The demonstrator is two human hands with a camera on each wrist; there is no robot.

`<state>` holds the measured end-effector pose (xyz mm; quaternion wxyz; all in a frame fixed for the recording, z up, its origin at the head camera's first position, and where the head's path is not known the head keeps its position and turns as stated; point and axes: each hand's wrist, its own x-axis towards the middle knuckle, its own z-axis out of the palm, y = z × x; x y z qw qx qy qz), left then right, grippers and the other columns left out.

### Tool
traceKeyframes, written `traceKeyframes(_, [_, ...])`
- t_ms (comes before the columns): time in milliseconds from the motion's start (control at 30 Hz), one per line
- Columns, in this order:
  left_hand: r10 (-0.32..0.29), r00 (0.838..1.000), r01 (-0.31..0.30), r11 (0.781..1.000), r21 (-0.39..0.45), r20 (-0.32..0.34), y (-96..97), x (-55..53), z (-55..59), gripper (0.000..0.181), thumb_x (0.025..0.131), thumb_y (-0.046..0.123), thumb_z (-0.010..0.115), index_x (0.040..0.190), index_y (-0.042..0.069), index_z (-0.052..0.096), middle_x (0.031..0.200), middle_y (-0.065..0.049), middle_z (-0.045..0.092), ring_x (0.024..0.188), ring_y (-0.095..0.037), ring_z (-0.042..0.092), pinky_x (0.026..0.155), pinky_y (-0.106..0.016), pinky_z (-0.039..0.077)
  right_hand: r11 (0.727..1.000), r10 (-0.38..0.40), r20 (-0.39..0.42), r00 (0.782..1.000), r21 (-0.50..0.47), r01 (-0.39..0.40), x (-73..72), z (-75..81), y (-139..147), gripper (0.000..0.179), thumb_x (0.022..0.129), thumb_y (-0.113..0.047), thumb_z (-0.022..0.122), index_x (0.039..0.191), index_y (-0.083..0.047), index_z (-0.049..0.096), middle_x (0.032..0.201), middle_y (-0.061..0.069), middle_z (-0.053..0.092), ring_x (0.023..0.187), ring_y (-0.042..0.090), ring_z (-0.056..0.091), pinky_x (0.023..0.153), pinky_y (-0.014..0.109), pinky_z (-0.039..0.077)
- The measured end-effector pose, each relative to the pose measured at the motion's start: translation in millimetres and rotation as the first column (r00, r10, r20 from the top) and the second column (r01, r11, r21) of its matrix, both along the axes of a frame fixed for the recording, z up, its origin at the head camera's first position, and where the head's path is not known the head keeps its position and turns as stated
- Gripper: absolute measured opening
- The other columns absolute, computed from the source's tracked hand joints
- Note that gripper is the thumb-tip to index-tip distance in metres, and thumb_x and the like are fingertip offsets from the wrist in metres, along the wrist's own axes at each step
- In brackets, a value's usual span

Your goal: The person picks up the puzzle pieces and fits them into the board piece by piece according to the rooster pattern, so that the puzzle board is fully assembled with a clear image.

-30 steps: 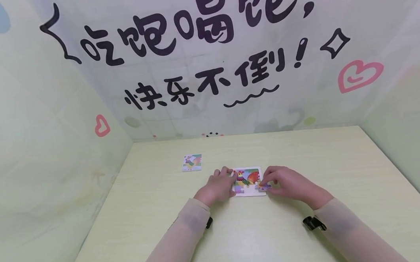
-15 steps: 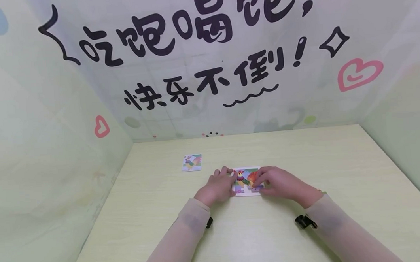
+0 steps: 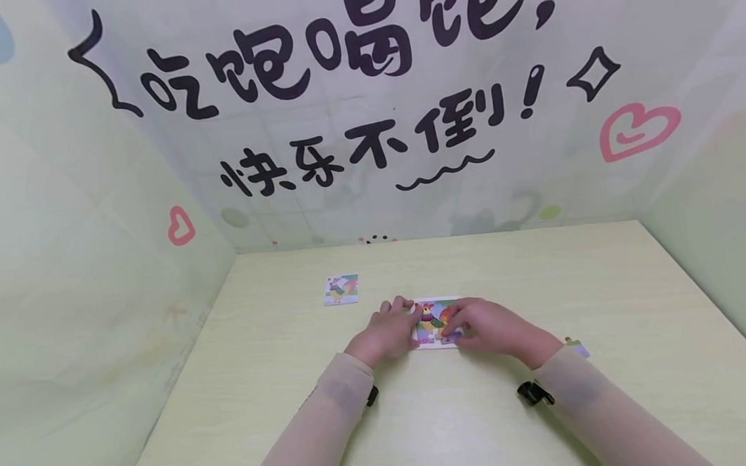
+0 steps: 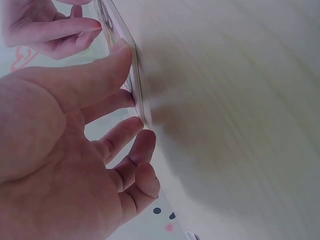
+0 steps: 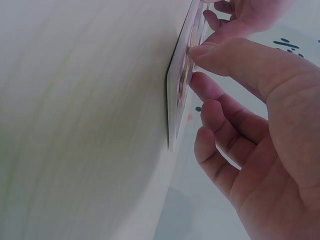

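A small white-rimmed jigsaw puzzle board [image 3: 439, 346] with a colourful rooster picture lies flat on the table between the hands. My left hand [image 3: 386, 333] grips its left side, with the thumb [image 4: 120, 57] at the edge and fingertips along the rim. Over the right half of the board, my right hand [image 3: 495, 332] pinches a jigsaw piece [image 5: 187, 70] between thumb and forefinger. That piece sits low over the board's lower right part, largely covered by the fingers. The other right fingers are loosely bent beside the board.
A paler rooster picture card [image 3: 341, 289] lies on the table [image 3: 434, 427] to the back left. Beyond the right forearm, a loose jigsaw piece [image 3: 577, 347] shows partly past the sleeve. Printed fabric walls [image 3: 372, 212] stand behind and at both sides.
My right hand has moved left with the jigsaw piece, from the board's right edge onto its lower right part. A loose piece now shows past the right sleeve. The left hand stays put.
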<state>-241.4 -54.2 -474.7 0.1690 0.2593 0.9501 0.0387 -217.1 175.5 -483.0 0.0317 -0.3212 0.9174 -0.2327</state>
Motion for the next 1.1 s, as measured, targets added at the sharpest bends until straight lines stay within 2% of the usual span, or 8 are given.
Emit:
traceKeyframes(233, [-0.002,1.000,0.002,1.000,0.010,0.000,-0.8,0.4,0.8,0.071,0.099,0.034,0.068,0.161,0.023,0.037,0.164,-0.005,0.033,0.136,-0.029,0.040,0.112,-0.047,0.042,1.000,0.011,-0.007,1.000,-0.001,-0.011,0.6,1.2,-4,0.016,0.087,-0.006,0.078,0.099,-0.016,0.084,0.109,0.001,0.070,0.091,0.014,0.063,0.085,0.035,0.056])
traceKeyframes(567, [0.005,1.000,-0.005,1.000,0.017,0.003,-1.0,0.7,2.4,0.071,0.099,0.033,0.069,0.161,0.022,0.038,0.164,-0.006,0.033,0.134,-0.028,0.041,0.111,-0.046,0.042,1.000,0.007,-0.027,1.000,0.023,-0.007,-1.5,-1.6,-9,0.017,0.088,-0.006,0.076,0.099,-0.018,0.084,0.112,0.002,0.070,0.101,0.018,0.065,0.090,0.040,0.056])
traceKeyframes(733, [0.008,1.000,-0.008,1.000,0.017,0.008,-0.3,0.9,2.5,0.071,0.098,0.034,0.070,0.161,0.023,0.038,0.165,-0.005,0.033,0.131,-0.027,0.042,0.110,-0.045,0.042,1.000,0.006,-0.035,0.999,0.030,-0.005,-1.6,-1.5,-10,0.020,0.087,-0.004,0.076,0.099,-0.017,0.084,0.111,0.003,0.070,0.100,0.019,0.065,0.090,0.041,0.056])
traceKeyframes(1100, [0.001,1.000,-0.001,1.000,0.017,0.013,-1.0,0.9,2.8,0.071,0.099,0.033,0.069,0.162,0.024,0.037,0.165,-0.005,0.033,0.129,-0.026,0.041,0.109,-0.044,0.042,0.998,-0.008,-0.047,0.999,0.058,0.011,0.6,-1.4,-13,0.016,0.088,-0.009,0.079,0.101,-0.017,0.084,0.109,0.001,0.068,0.096,0.015,0.062,0.086,0.037,0.056])
